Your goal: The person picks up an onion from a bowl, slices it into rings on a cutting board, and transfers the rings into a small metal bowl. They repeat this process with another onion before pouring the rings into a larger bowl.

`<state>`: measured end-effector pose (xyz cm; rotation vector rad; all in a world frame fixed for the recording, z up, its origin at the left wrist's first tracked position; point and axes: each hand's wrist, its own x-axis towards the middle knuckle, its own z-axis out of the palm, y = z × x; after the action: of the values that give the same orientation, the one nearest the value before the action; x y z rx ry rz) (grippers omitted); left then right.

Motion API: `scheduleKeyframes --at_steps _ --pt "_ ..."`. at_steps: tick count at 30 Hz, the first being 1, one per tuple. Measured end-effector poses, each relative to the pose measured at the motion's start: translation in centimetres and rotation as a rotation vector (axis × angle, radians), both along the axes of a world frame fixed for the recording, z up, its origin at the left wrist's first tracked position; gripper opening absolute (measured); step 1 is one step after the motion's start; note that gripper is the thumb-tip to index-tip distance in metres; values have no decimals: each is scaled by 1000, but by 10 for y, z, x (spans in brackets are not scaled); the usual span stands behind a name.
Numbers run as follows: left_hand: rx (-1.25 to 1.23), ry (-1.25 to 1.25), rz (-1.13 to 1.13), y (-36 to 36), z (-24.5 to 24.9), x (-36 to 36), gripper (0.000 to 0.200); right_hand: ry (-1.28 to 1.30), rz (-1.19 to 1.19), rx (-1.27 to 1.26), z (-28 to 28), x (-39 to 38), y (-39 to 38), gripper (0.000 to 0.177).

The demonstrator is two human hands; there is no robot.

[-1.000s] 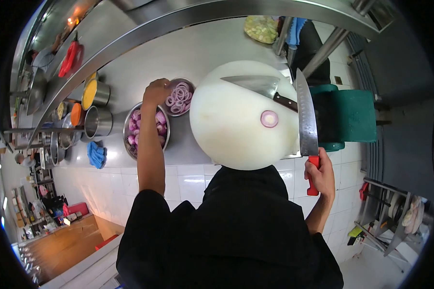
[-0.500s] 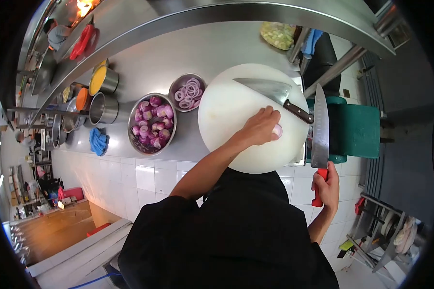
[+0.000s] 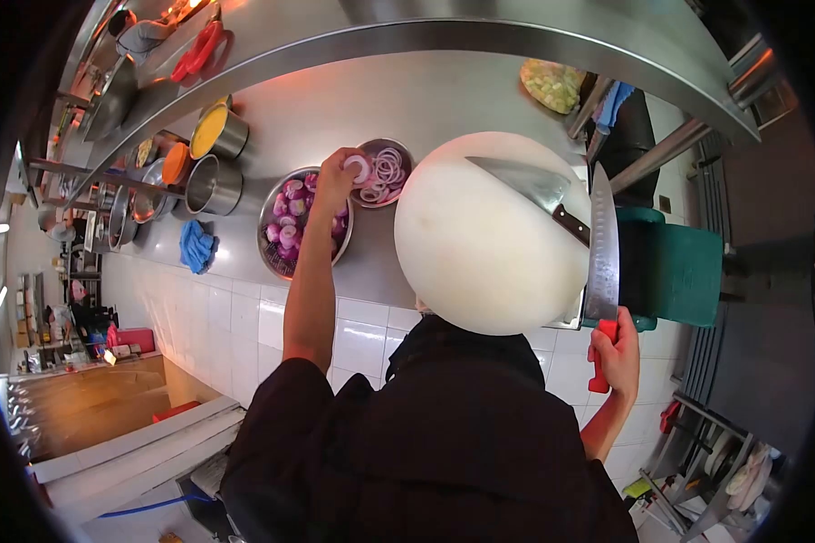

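My left hand (image 3: 337,174) is closed on a sliced piece of red onion (image 3: 359,168) at the left rim of a small steel bowl. Onion rings (image 3: 388,172) fill part of that bowl. Below my left forearm sits a larger perforated bowl (image 3: 264,252) of peeled red onions (image 3: 290,217), partly hidden by the arm. My right hand (image 3: 618,351) grips the red handle of a large knife (image 3: 604,258), its blade pointing away, beside the right edge of the round white cutting board (image 3: 480,262). A second knife (image 3: 534,190) with a dark handle lies on the board.
Steel pots (image 3: 214,185), one with yellow contents, stand at the left near a blue cloth (image 3: 196,246). A bag of pale chopped pieces (image 3: 551,86) lies at the back. A steel shelf edge (image 3: 407,38) crosses above the counter. A green bin (image 3: 688,271) is at the right.
My left hand has moved left from the cutting board to the small bowl, carrying the onion piece. My right hand still holds the knife in nearly the same place.
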<state>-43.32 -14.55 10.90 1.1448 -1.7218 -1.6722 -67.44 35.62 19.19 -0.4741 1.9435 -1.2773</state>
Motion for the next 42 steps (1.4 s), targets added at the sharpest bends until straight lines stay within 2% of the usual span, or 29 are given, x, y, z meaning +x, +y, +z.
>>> scheduleKeyframes --at_steps 1,3,6,10,13,15,19,21,22,24,28,30,34,36,39,42 --pt "-2 5 4 -9 -6 -2 24 11 26 -8 -3 -1 0 18" --pt "187 18 -51 -17 -11 -4 24 25 56 -14 -3 -3 -2 18" --pt "285 28 -8 -22 -10 -9 23 19 79 -27 -2 -1 -8 18" --pt "285 -36 -51 -36 -19 -12 22 31 53 -14 -1 4 -11 20" --pt "186 -171 -94 -38 -18 -14 21 23 40 -9 1 8 -14 20" --pt "-219 -258 -201 -42 -21 -15 22 12 33 -16 1 9 -14 21" --pt "-319 -207 -181 -45 -18 -21 27 28 42 -14 -1 9 -14 21" --pt "-335 -310 -324 -47 -8 -21 29 34 42 -17 -4 9 -14 21" --pt "-334 -307 -324 -49 -3 -21 29 35 46 -19 -5 8 -14 21" --pt "-547 -363 -484 -50 9 -22 33 38 47 -16 -3 7 -13 21" --pt "-493 -350 -384 -42 22 -25 39 64 52 19 5 10 -18 21" --pt "-701 -392 -342 -41 17 -24 37 62 46 32 3 9 -17 22" --pt "-568 -525 -452 -44 14 -29 30 54 80 41 3 9 -15 25" --pt "-381 -569 -450 -34 25 -31 25 55 87 51 6 11 -11 27" --pt "-455 -513 -445 -35 27 -30 24 33 112 67 6 11 -6 31" --pt "-391 -486 -390 -40 31 -29 25 53 125 118 12 12 -5 39"
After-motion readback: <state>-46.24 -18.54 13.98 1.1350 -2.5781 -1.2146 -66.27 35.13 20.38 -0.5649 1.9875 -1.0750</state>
